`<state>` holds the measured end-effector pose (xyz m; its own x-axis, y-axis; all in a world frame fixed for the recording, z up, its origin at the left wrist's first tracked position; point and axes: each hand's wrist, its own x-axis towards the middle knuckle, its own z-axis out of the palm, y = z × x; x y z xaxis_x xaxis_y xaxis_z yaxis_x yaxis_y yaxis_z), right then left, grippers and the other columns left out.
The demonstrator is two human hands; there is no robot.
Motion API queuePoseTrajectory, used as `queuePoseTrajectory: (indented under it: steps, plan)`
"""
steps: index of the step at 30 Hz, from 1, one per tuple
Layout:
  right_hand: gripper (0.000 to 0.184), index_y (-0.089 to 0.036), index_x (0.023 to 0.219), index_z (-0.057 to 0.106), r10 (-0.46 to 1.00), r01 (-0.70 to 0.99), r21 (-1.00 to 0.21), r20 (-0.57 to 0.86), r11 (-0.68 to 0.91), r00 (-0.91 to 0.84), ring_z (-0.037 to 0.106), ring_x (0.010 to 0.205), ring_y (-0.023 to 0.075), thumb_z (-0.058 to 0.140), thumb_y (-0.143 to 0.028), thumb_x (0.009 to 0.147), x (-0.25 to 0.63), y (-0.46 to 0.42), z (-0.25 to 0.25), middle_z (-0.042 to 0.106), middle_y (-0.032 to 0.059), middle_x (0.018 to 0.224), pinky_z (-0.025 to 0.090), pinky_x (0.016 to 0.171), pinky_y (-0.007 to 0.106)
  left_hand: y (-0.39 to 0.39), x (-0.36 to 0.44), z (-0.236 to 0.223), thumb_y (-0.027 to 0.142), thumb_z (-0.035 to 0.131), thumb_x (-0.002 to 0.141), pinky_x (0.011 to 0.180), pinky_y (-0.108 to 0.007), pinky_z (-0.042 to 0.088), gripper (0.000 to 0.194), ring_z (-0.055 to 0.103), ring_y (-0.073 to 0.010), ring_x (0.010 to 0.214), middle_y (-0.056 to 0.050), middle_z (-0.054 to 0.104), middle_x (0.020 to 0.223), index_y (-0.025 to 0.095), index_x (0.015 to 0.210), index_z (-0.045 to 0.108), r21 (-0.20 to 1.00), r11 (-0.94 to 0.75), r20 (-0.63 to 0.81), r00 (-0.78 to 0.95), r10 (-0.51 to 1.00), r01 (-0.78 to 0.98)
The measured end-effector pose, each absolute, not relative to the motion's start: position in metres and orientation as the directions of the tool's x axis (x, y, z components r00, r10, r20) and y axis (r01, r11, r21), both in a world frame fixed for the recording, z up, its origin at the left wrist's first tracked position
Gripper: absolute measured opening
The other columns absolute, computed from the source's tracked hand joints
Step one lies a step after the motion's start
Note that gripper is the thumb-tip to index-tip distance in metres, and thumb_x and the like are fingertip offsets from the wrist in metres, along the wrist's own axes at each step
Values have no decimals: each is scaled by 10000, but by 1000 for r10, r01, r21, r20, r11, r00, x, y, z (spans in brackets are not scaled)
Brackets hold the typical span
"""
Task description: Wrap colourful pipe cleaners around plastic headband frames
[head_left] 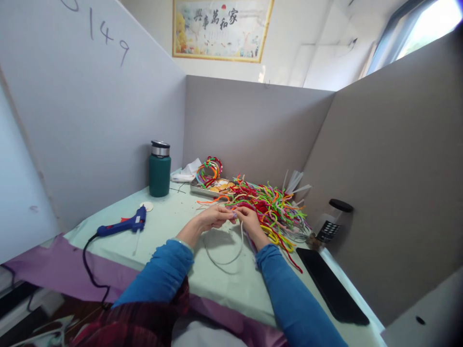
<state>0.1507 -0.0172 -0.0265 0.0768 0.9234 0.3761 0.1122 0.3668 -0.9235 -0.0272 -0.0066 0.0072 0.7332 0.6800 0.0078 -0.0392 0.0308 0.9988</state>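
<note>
My left hand (214, 218) and my right hand (249, 222) meet above the middle of the table, both closed with fingertips pinched together. From between them hangs a thin pale grey loop (230, 262), like a wire or cord, with its ends rising into my fingers. A tiny purplish bit shows at the fingertips; its kind is too small to make out. Just behind and to the right of my hands lies a big tangled heap of colored pipe cleaners (277, 202). Beside my right wrist are yellow pipe cleaners (273, 235).
A blue glue gun (123, 226) lies at left, its black cord over the table edge. Behind it stands a green bottle (159, 173). Further back is a metal tray (206, 191) with colorful rings (210, 171). At right are a black phone (331, 284) and a clear jar (330, 224). Grey partitions surround the table.
</note>
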Motion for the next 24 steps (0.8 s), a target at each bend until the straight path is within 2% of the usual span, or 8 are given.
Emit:
queuePoseTrajectory:
  steps: [4,6,8,10,13,15,20,24]
  plan:
    - [254,-199,825,701,853,197,-857,505,476,134,572,789,183,718,-394,663,159,-15,-23,672,50,863,435,694,284,-5,-26,8,543,704,673,396,-223,62,457,162,-6,380,-1,571,599,108,792,632,996,75,-26,671,741,-44]
    - [210,-201,768,698,828,247,-829,543,502,140,565,761,172,707,-396,690,162,-19,-19,664,42,821,435,676,275,-5,-25,8,571,660,701,401,-223,56,458,163,-2,374,-35,631,691,125,780,593,990,111,-32,642,766,-83]
    - [254,-186,692,675,867,237,-858,488,456,101,519,605,138,676,-438,727,161,-24,-15,622,19,657,405,568,255,-4,-25,9,562,654,708,408,-222,53,442,172,0,376,-39,637,709,132,766,571,986,120,-24,628,778,-112]
    - [356,-169,671,658,942,162,-930,335,330,7,437,470,103,624,-511,764,157,-30,-14,573,5,549,332,453,235,-4,-25,9,522,692,688,415,-228,51,417,181,-4,381,-5,584,625,127,763,581,990,96,-7,631,776,-107]
    - [459,-148,707,654,986,42,-996,69,77,-152,447,433,91,566,-592,782,150,-34,-15,599,33,573,291,391,216,-5,-26,9,485,750,638,422,-242,53,407,181,-11,382,54,447,497,120,748,609,998,32,16,642,767,-63]
    - [448,-145,722,645,977,-20,-999,-43,-49,-208,486,456,97,584,-586,768,146,-34,-18,610,41,600,305,386,209,-8,-26,9,504,750,631,425,-247,58,419,189,-14,382,56,431,481,118,731,622,999,-15,35,654,756,-36]
    - [255,-152,656,604,968,-208,-975,-25,-79,-251,434,449,68,751,-358,626,142,-32,-20,514,-30,518,265,395,190,-16,-22,11,518,744,621,433,-239,84,469,239,-20,408,14,540,570,105,835,686,994,-103,53,695,717,29]
    - [267,-157,688,630,988,-300,-954,60,14,-144,452,490,73,801,-320,562,141,-34,-13,541,-34,554,303,442,204,-20,-19,13,503,741,619,427,-228,110,464,244,-23,416,22,534,579,103,844,677,989,-143,75,693,717,41]
